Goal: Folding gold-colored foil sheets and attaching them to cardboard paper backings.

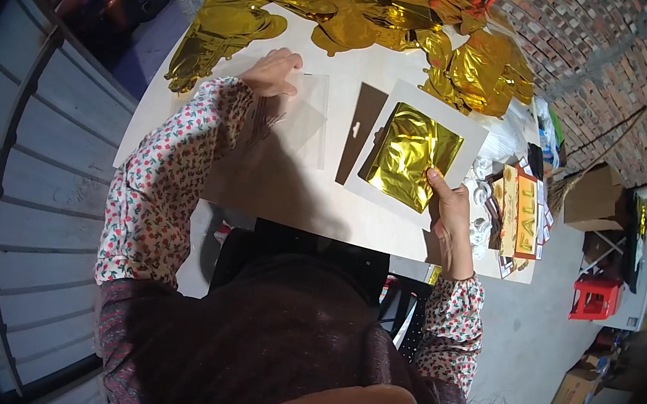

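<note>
My right hand [452, 211] grips a white card [357, 188] and a folded gold foil balloon [414, 155] lying flat against it, thumb on top of the foil. The card is tilted and throws a dark shadow on the table to its left; it has a small hanging hole at its left edge. Farther left, my left hand [273, 72] has its fingers curled at the upper corner of a clear plastic bag [310, 124], which lies flat on the table. The exact fingertip contact is hard to see.
Loose gold foil balloons [345, 27] cover the far side of the pale table [276, 196]. Printed cards [528, 215] and white items [480, 209] crowd its right edge. A red stool [596, 298] and cardboard boxes [575, 393] stand on the floor at right.
</note>
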Demonstrator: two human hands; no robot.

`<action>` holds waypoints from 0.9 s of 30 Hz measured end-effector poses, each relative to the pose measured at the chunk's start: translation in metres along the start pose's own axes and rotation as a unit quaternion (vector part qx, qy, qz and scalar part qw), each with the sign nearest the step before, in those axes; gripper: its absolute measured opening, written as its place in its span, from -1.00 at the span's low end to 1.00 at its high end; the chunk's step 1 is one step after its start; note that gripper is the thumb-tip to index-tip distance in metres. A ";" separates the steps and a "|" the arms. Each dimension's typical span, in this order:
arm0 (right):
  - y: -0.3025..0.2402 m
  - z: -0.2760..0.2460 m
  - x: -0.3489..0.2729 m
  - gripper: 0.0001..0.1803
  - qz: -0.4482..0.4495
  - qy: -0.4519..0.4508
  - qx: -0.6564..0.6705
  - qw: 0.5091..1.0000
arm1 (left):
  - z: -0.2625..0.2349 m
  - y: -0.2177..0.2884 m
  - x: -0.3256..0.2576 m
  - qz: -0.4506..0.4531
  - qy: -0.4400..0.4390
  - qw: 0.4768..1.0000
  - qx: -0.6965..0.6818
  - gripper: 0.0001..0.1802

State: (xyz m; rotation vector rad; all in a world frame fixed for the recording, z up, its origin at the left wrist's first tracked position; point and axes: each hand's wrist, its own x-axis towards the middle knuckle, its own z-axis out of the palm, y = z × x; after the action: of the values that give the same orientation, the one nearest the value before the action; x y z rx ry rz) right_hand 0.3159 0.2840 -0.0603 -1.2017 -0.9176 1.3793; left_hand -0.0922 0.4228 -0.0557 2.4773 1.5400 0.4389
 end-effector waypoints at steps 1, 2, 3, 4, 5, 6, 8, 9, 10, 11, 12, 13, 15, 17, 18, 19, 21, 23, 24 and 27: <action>-0.001 0.002 -0.001 -0.72 0.005 -0.002 0.002 1.000 | 0.000 -0.004 0.001 0.001 -0.001 1.000 0.003 -0.40; -0.002 0.005 -0.002 -0.72 0.009 -0.004 0.004 1.000 | -0.002 -0.008 0.006 -0.012 -0.024 0.999 0.018 -0.39; -0.003 0.006 -0.003 -0.72 0.009 -0.004 0.007 1.000 | -0.004 -0.009 0.011 -0.027 -0.045 0.998 0.034 -0.37; -0.003 0.008 -0.004 -0.72 0.006 -0.011 0.020 1.000 | -0.006 -0.009 0.014 -0.025 -0.046 0.998 0.036 -0.37; -0.003 0.010 -0.005 -0.72 0.004 -0.018 0.032 0.999 | -0.008 -0.009 0.017 -0.041 -0.090 0.994 0.041 -0.43; 0.001 0.009 -0.006 -0.70 -0.011 -0.019 0.035 0.999 | -0.009 -0.008 0.024 -0.052 -0.135 0.988 0.046 -0.48; 0.002 0.008 -0.006 -0.69 -0.008 -0.015 0.040 0.999 | -0.006 -0.006 0.023 0.009 -0.083 0.994 0.076 -0.60; 0.003 0.008 -0.006 -0.69 0.000 -0.018 0.041 0.999 | -0.004 -0.009 0.018 0.063 -0.028 0.992 0.102 -0.71; 0.005 0.007 -0.006 -0.70 0.006 -0.015 0.040 0.999 | -0.001 -0.011 0.015 0.107 0.019 0.992 0.063 -0.85; 0.006 0.007 -0.006 -0.70 0.005 -0.015 0.042 0.999 | 0.000 -0.014 0.012 0.108 0.018 0.992 0.065 -0.85; 0.007 0.007 -0.006 -0.70 -0.008 -0.009 0.051 0.999 | -0.002 -0.011 0.011 0.141 0.051 0.987 0.064 -0.84; 0.007 0.008 -0.006 -0.70 -0.020 -0.004 0.060 0.998 | -0.003 -0.008 0.008 0.173 0.083 0.979 0.062 -0.82; -0.001 0.005 -0.008 -0.70 -0.028 0.015 0.048 0.998 | -0.015 0.018 0.015 0.116 0.049 0.992 0.012 -0.82; -0.006 0.001 -0.006 -0.70 -0.068 0.037 0.058 0.995 | -0.037 0.058 0.022 0.055 0.015 0.998 -0.036 -0.81; -0.009 -0.003 -0.004 -0.71 -0.084 0.044 0.075 0.993 | -0.045 0.074 0.028 0.043 -0.047 0.988 -0.140 -0.81; -0.013 -0.005 -0.003 -0.73 -0.100 0.049 0.092 0.990 | -0.053 0.090 0.033 0.029 -0.109 0.964 -0.241 -0.81; -0.031 -0.002 -0.007 -0.72 -0.164 0.066 0.098 0.979 | -0.061 0.115 0.041 0.028 -0.128 0.943 -0.306 -0.80; -0.036 -0.018 -0.005 -0.65 -0.134 0.108 0.077 0.982 | -0.061 0.131 0.049 0.020 -0.235 0.910 -0.342 -0.76; -0.038 -0.018 -0.005 -0.67 -0.167 0.114 0.075 0.977 | -0.061 0.137 0.051 0.022 -0.237 0.908 -0.344 -0.76; -0.045 -0.017 -0.008 -0.71 -0.217 0.139 0.096 0.961 | -0.054 0.152 0.055 -0.010 -0.304 0.900 -0.313 -0.79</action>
State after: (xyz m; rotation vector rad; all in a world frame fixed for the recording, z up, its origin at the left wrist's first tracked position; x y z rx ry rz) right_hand 0.3417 0.2818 -0.0189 -0.9460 -0.7692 0.8983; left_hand 0.0393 0.4058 0.0508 1.8378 0.9657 0.0975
